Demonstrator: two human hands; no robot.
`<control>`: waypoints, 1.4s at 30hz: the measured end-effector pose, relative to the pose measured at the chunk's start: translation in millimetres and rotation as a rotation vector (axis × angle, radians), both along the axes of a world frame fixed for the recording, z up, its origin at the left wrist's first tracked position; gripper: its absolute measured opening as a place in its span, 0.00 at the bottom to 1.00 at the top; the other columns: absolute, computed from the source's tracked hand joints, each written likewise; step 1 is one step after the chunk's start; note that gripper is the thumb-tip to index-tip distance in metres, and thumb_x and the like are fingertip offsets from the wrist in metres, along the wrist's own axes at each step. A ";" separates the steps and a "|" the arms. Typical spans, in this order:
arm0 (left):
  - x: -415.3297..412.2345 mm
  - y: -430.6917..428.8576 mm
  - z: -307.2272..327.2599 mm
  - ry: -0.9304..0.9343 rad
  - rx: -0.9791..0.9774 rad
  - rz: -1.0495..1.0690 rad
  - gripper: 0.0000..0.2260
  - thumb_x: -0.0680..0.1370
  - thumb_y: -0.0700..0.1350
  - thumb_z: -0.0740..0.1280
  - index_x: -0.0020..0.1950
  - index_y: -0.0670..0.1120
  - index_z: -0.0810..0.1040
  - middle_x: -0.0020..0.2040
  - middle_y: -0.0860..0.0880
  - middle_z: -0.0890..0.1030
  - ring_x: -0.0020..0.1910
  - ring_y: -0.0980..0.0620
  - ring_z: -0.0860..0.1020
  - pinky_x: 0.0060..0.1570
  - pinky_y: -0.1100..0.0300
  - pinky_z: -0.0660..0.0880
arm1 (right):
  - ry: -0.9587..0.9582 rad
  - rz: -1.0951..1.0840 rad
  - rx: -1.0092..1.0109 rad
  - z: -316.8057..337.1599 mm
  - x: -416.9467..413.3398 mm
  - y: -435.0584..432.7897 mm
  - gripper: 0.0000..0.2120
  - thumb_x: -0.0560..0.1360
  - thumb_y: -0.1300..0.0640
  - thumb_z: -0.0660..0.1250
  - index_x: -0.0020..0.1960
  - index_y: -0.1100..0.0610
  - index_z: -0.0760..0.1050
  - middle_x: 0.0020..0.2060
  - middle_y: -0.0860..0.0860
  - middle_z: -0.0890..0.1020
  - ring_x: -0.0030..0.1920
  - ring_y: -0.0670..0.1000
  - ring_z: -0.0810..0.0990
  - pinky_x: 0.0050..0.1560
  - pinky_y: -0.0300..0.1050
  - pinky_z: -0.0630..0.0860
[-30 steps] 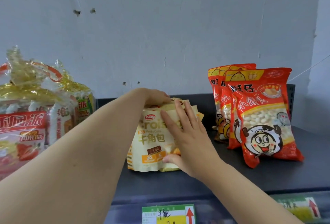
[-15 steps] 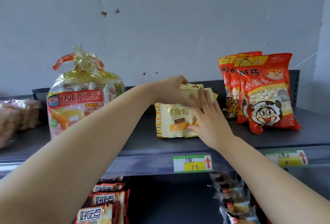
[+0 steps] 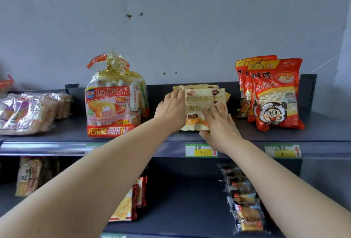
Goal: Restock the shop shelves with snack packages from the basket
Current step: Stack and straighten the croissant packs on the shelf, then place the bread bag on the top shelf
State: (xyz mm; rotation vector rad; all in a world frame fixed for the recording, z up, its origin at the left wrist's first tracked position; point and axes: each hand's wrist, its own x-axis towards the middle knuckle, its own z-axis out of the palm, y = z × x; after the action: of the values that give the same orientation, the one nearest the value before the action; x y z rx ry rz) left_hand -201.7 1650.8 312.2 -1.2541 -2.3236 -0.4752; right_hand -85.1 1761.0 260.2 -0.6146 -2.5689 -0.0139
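Grey wall (image 3: 171,28) fills the far side, a few dark marks on it. Dark top shelf (image 3: 247,137) runs full width, lower shelf (image 3: 180,209) under it.

Top shelf, left to right:
- clear-wrapped cakes (image 3: 28,112), lying flat at far left
- big pie bag (image 3: 108,108), upright, gold tie on top, more bags behind it
- croissant packs (image 3: 203,101), cream and yellow, mid-shelf, standing in a short row front to back. Well apart from the pie bag and from the red bags
- red bags (image 3: 275,101), upright, several stacked front to back, cartoon face on the front one

Both bare arms reach in from the near side to the front croissant pack.
- left hand (image 3: 171,110): laid along the pack's left edge, fingertips up at its top left corner. Fingers roughly straight. Can't tell if the thumb goes behind.
- right hand (image 3: 220,125): flat on the lower right of the front face, fingers spread, thumb along the bottom edge. Pressing, not clenched.

Lower shelf: yellow-red packs (image 3: 125,207) near the middle, partly behind the left arm. Row of small clear-wrapped packs (image 3: 245,199) on the right. One blurred pack (image 3: 28,177) at left.

Shelf front edge: green-yellow price tag (image 3: 201,150) below the croissant packs, handwritten, reads about 7.9. Second tag (image 3: 283,151) below the red bags, unreadable.
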 end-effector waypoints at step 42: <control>-245.6 -217.3 -40.0 -0.948 0.729 -0.221 0.41 0.53 0.57 0.84 0.60 0.54 0.68 0.55 0.51 0.80 0.52 0.52 0.82 0.52 0.49 0.81 | 0.589 0.117 -0.824 15.8 -210.4 -197.6 0.29 0.71 0.52 0.76 0.67 0.48 0.66 0.60 0.47 0.76 0.59 0.50 0.78 0.57 0.53 0.79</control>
State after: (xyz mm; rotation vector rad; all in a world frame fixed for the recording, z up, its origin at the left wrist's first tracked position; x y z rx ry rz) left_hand -447.3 1433.5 272.2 -0.9955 -2.2322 -2.1323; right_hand -295.5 1563.4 276.1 -0.6172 -1.9479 1.1282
